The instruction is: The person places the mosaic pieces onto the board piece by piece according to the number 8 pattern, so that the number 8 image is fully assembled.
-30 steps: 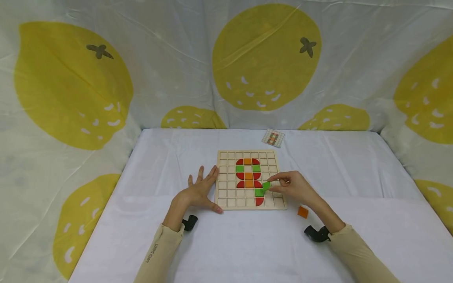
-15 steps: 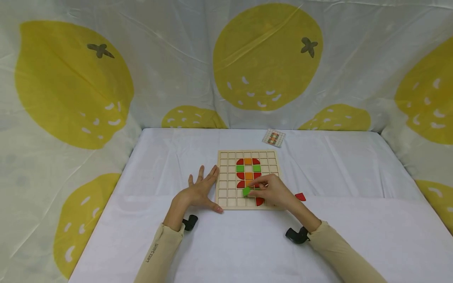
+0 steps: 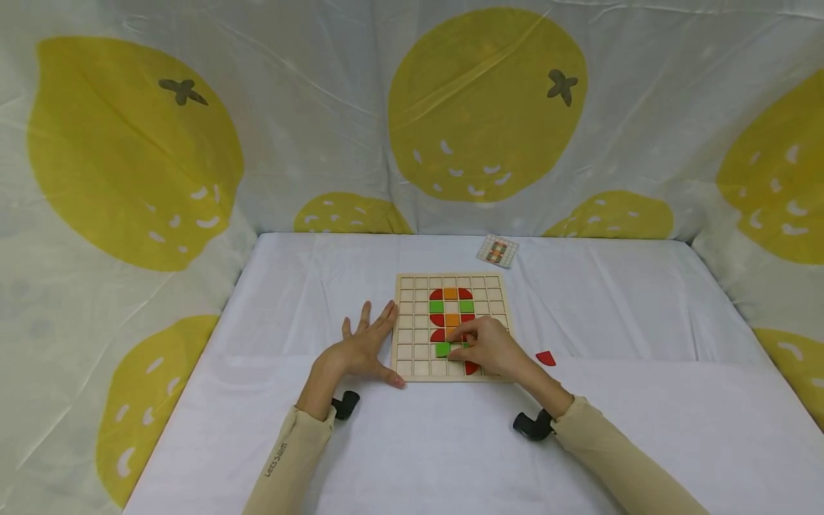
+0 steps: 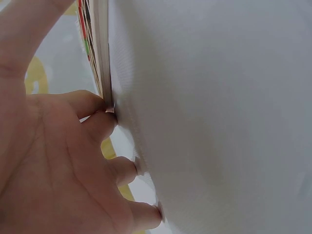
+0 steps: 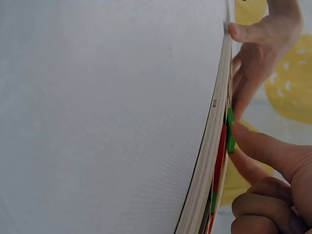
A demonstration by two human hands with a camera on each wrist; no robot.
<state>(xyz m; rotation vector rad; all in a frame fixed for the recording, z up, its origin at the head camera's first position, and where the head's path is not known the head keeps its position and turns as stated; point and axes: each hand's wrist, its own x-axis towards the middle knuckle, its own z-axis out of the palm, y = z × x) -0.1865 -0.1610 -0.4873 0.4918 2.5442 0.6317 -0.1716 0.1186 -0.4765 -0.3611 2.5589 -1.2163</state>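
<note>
A wooden grid board (image 3: 421, 368) lies on the white cloth, with red, orange and green tiles set in its cells. My right hand (image 3: 494, 348) pinches a green square tile (image 3: 442, 350) between thumb and index finger, over the lower middle of the grid. In the right wrist view, the green tile (image 5: 230, 131) sits a little proud of the board face. My left hand (image 3: 360, 352) lies with spread fingers at the board's left side, its fingertips touching the edge and cloth. Some tiles are hidden behind my right hand.
A loose red quarter-round tile (image 3: 546, 358) lies right of the board, near my right forearm. Behind the board is a small pattern card (image 3: 498, 251). A lemon-print cloth (image 3: 483, 107) hangs along the back and sides of the table.
My right hand has moved left across the board with the green tile, then slightly further left and down onto the grid. The loose orange tile is now hidden. My left hand stays put.
</note>
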